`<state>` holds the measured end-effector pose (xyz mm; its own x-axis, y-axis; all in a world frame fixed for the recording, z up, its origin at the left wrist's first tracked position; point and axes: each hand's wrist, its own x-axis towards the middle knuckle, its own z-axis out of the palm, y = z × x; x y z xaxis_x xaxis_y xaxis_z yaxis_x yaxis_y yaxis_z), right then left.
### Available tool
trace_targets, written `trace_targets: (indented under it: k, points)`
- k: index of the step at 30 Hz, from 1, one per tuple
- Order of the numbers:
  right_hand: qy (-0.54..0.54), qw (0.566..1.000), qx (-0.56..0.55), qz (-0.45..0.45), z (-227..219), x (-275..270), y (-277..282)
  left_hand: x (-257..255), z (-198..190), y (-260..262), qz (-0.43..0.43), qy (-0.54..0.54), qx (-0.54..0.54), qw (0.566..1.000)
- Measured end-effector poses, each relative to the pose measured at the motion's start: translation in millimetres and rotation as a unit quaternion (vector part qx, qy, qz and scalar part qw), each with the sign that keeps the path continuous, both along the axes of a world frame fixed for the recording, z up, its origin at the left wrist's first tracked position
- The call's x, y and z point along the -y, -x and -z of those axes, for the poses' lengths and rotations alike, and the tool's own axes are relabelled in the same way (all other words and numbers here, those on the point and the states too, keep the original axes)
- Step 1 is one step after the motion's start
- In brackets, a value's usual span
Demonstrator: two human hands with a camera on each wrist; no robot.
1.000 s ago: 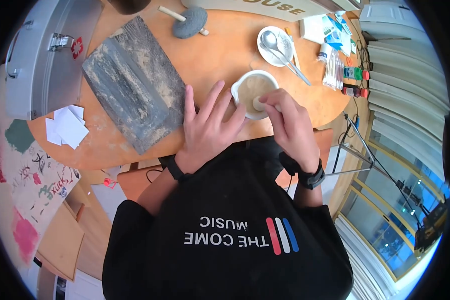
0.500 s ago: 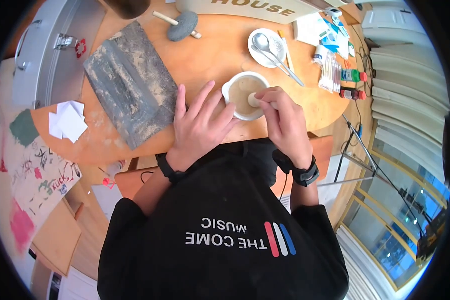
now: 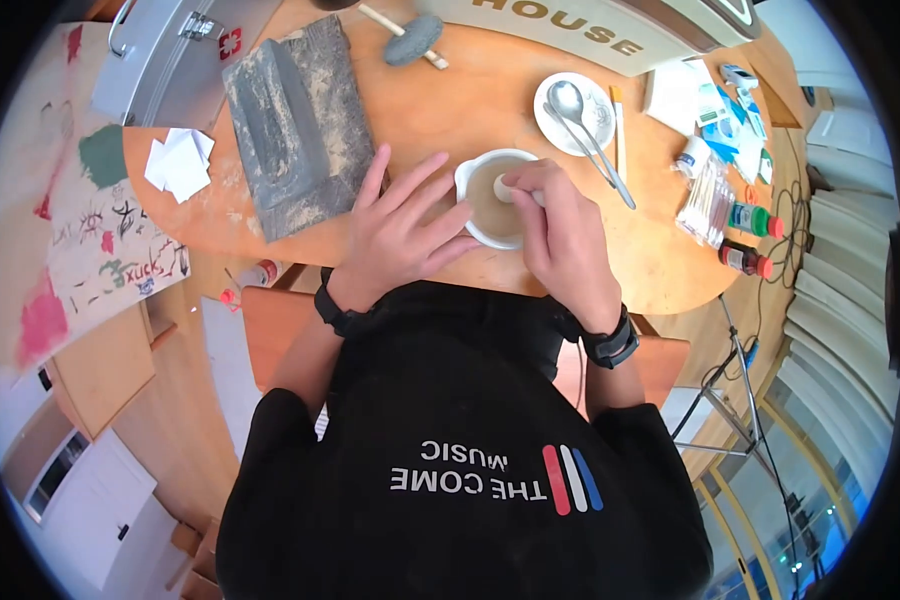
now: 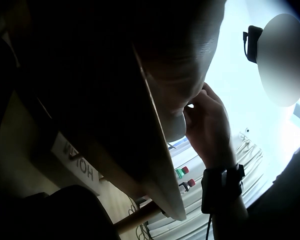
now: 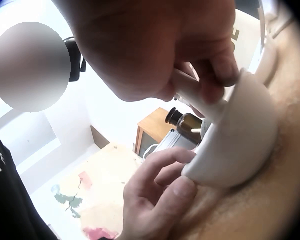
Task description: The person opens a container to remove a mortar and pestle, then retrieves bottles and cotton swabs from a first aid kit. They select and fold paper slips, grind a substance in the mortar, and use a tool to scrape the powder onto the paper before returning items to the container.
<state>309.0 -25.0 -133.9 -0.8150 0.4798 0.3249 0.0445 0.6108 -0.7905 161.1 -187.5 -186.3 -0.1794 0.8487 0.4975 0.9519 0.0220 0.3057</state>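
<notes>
A white mortar stands near the table's front edge, with pale tan material inside it. My right hand pinches the handle of a white pestle, whose rounded head is down in the mortar. On the mortar's left side is my left hand: its index fingertip lies at the rim and its thumb against the outer wall, as the right wrist view shows. The other left fingers spread away from the bowl. The left wrist view is dark and shows the right hand beyond the left.
Left of the mortar lies a grey grooved block; behind it is a stone wheel on a rod. A saucer with spoons and a brush lie right. Further right are cotton swabs and bottles.
The head view has shifted and turned, so the table sits differently in it. The pestle's head has moved toward the far side of the mortar. Both hands keep their holds.
</notes>
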Motion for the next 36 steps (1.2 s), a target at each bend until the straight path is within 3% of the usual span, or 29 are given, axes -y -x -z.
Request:
trace_targets:
  k: [5,8,11,17,20,33,36]
  points:
    - [-0.023,0.999,0.015,-0.025,7.6,-4.0,-4.9,-0.9,-0.6,-1.6,0.000,0.010,-0.008,1.000]
    - [0.016,0.999,0.005,-0.030,3.4,-3.9,-6.9,-1.0,-1.2,-3.1,-0.002,0.006,-0.012,1.000]
    - [-0.030,0.998,-0.027,-0.039,0.4,3.2,-6.0,-1.8,-2.7,-2.8,-0.003,0.001,-0.018,1.000]
    - [-0.016,1.000,-0.002,-0.022,4.5,12.5,-3.3,1.3,3.6,-0.5,0.016,-0.035,0.006,0.999]
    - [0.041,0.999,0.007,0.001,-7.7,18.9,-4.3,0.9,2.3,-0.2,0.022,-0.038,0.018,0.999]
    - [-0.010,0.997,0.023,0.066,2.5,31.1,14.0,2.7,2.6,0.3,0.025,-0.068,0.032,0.997]
    - [-0.030,0.997,0.075,0.007,-10.0,36.1,-9.8,1.1,1.8,-0.4,0.020,-0.078,0.037,0.996]
